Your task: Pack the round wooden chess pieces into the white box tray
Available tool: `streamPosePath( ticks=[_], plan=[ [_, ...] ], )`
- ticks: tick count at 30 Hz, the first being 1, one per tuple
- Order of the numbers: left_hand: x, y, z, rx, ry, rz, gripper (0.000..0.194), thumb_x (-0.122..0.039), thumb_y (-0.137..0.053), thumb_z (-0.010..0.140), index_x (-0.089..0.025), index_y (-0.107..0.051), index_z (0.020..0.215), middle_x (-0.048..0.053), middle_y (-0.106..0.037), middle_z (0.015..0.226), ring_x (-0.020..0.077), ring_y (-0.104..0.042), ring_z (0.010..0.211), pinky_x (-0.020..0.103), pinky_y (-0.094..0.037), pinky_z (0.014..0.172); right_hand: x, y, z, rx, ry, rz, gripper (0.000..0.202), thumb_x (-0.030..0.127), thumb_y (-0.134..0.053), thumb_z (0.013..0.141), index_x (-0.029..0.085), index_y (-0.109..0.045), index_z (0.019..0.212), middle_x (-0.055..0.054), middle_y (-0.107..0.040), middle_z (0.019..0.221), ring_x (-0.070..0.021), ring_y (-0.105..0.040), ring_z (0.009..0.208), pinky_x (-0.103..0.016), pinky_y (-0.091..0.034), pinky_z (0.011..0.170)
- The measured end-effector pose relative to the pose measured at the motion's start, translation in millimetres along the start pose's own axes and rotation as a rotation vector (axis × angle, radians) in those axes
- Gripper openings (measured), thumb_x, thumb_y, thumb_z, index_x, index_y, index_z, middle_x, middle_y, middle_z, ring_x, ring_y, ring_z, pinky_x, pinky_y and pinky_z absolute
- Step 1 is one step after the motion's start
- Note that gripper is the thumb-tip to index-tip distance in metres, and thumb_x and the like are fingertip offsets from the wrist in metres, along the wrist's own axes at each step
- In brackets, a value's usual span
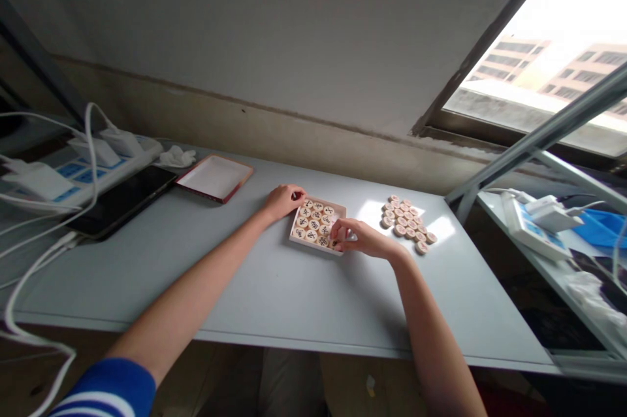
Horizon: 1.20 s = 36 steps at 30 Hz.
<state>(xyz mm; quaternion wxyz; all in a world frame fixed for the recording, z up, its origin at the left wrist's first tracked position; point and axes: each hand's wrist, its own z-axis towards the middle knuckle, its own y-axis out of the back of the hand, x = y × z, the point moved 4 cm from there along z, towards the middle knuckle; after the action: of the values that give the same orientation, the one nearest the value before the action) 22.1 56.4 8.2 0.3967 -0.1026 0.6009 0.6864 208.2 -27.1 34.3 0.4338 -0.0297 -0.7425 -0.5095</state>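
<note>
A shallow box on the desk holds several round wooden xiangqi pieces in rows, with dark characters facing up. My left hand has its fingers curled at the box's far left corner, holding the rim. At the near right corner my right hand pinches a xiangqi piece inside the box, partly hidden by the fingers. Right of the box lies a loose cluster of xiangqi pieces with reddish marks, apart from both hands.
An open box lid lies at the back left beside a black tablet-like device. A power strip with white cables stands at far left. A metal frame post rises at the desk's right end, with another power strip beyond it.
</note>
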Motion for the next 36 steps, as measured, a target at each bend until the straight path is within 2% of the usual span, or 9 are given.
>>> streamPosePath(
  ticks=[5,9,12,16,18,22,28,32,36],
  plan=[
    [-0.6,1.0,-0.9,0.005,0.015,0.013,0.022,-0.026,-0.050,0.074,-0.017,-0.068,0.082,0.004,-0.069,0.085,0.0158,-0.059,0.072,0.023,-0.041,0.065,-0.9,4.1,0.0,-0.052,-0.077,0.072,0.012,0.029,-0.062,0.071,0.020,-0.056,0.076,0.001,-0.060,0.070,-0.0129,-0.055,0.065,-0.024,-0.043,0.060],
    [-1.1,1.5,-1.3,0.005,0.021,0.016,0.022,-0.027,-0.050,0.074,-0.018,-0.068,0.082,0.004,-0.069,0.083,0.0160,-0.058,0.071,0.023,-0.041,0.064,-3.8,23.3,-6.4,-0.233,-0.049,0.065,0.020,0.035,-0.060,0.073,0.020,-0.057,0.086,-0.002,-0.062,0.084,-0.0144,-0.055,0.074,-0.026,-0.043,0.065],
    [-0.7,1.1,-1.3,0.010,0.026,0.022,0.022,-0.027,-0.049,0.075,-0.018,-0.068,0.082,0.004,-0.069,0.084,0.0161,-0.058,0.071,0.023,-0.041,0.063,-20.1,38.5,-18.5,-0.321,-0.150,-0.004,0.022,0.040,-0.053,0.078,0.021,-0.057,0.087,-0.003,-0.062,0.082,-0.0155,-0.055,0.072,-0.027,-0.043,0.063],
    [0.0,0.3,-0.9,0.013,0.029,0.025,0.022,-0.027,-0.049,0.075,-0.018,-0.068,0.083,0.004,-0.069,0.084,0.0164,-0.059,0.071,0.024,-0.041,0.063,-42.5,44.7,-30.3,-0.337,-0.329,-0.288,0.016,0.034,-0.050,0.079,0.022,-0.061,0.082,-0.004,-0.060,0.083,-0.0174,-0.055,0.073,-0.031,-0.042,0.067],
    [0.0,-0.1,-0.8,0.013,0.026,0.021,0.023,-0.027,-0.049,0.075,-0.018,-0.068,0.083,0.004,-0.069,0.083,0.0165,-0.059,0.071,0.024,-0.042,0.063,-42.9,43.6,-29.1,-0.372,-0.308,-0.397,0.016,0.033,-0.051,0.078,0.023,-0.062,0.085,-0.005,-0.058,0.090,-0.0180,-0.055,0.078,-0.031,-0.041,0.070],
    [0.3,-0.4,-1.0,0.000,0.016,0.012,0.022,-0.027,-0.049,0.076,-0.017,-0.067,0.083,0.005,-0.068,0.086,0.0160,-0.059,0.072,0.023,-0.042,0.065,-38.7,36.6,-22.6,-0.282,-0.252,-0.427,0.013,0.029,-0.052,0.078,0.022,-0.062,0.081,-0.003,-0.058,0.082,-0.0140,-0.054,0.067,-0.026,-0.039,0.063],
    [1.6,-0.6,-0.1,0.006,-0.027,-0.014,0.023,-0.026,-0.047,0.078,-0.016,-0.067,0.083,0.005,-0.069,0.086,0.0155,-0.059,0.074,0.023,-0.041,0.067,-53.2,56.7,-43.7,-0.380,-0.439,-0.616,0.011,0.015,-0.052,0.075,0.020,-0.061,0.073,-0.004,-0.062,0.076,-0.0174,-0.054,0.071,-0.027,-0.035,0.062],
    [1.5,-0.5,0.1,0.031,-0.042,-0.040,0.023,-0.027,-0.048,0.077,-0.016,-0.067,0.082,0.004,-0.069,0.084,0.0149,-0.058,0.073,0.023,-0.041,0.066,-38.0,51.0,-33.9,-0.445,-0.289,-0.558,0.013,0.021,-0.049,0.081,0.020,-0.061,0.085,-0.005,-0.060,0.084,-0.0190,-0.054,0.076,-0.029,-0.038,0.066],
    [0.7,-1.4,0.1,0.060,-0.068,-0.060,0.022,-0.028,-0.050,0.076,-0.017,-0.068,0.080,0.003,-0.069,0.085,0.0145,-0.058,0.074,0.023,-0.041,0.067,-4.1,21.0,-3.3,-0.459,-0.050,-0.561,0.022,0.025,-0.049,0.083,0.025,-0.058,0.103,-0.006,-0.056,0.104,-0.0222,-0.051,0.095,-0.035,-0.038,0.077]
  ],
)
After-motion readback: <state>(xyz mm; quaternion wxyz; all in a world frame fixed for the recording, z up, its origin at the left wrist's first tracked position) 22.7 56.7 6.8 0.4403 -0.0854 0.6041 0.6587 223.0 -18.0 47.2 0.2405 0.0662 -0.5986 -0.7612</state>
